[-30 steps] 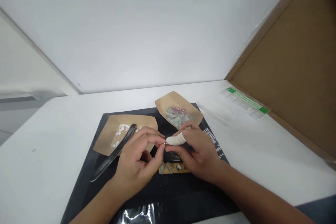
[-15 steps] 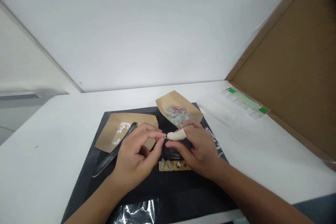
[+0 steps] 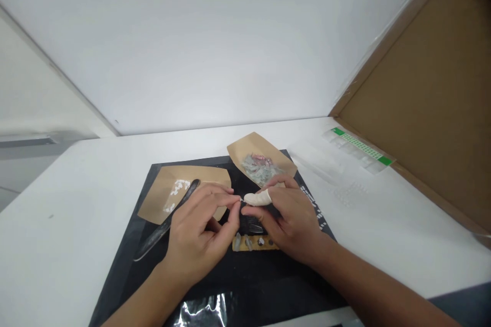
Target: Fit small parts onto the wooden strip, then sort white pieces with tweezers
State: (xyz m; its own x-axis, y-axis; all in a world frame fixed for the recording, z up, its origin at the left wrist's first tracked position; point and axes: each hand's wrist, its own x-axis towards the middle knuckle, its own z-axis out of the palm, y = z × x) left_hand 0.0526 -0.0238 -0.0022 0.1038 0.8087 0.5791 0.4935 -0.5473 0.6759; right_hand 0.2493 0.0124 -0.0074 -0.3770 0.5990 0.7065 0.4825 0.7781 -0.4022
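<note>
My left hand (image 3: 207, 230) pinches thumb and index finger together on a tiny pale piece (image 3: 241, 200), too small to name. Facing it, my right hand (image 3: 293, 219) is also closed, with a white finger cot (image 3: 257, 198) over its index finger; its thumb and index tips meet right beside the same piece, and what lies between them is hidden. Just below the hands is a yellow strip (image 3: 242, 249) with round holes, bearing translucent pieces and a white one. Dark tweezers (image 3: 164, 227) lie left of my left hand, partly over a brown paper tray (image 3: 155, 199) with small white pieces.
Behind the hands, a second brown tray (image 3: 242, 145) holds translucent and pinkish pieces. White bits line the right edge of the black mat (image 3: 245, 286). Clear plastic packaging (image 3: 326, 161) and a green-edged clear strip (image 3: 362, 145) lie near the cardboard wall (image 3: 429, 112) at right.
My left fingertips have shifted slightly left, and the left hand's fingers sit a little lower. The right hand holds nearly the same place. Nothing else has visibly moved.
</note>
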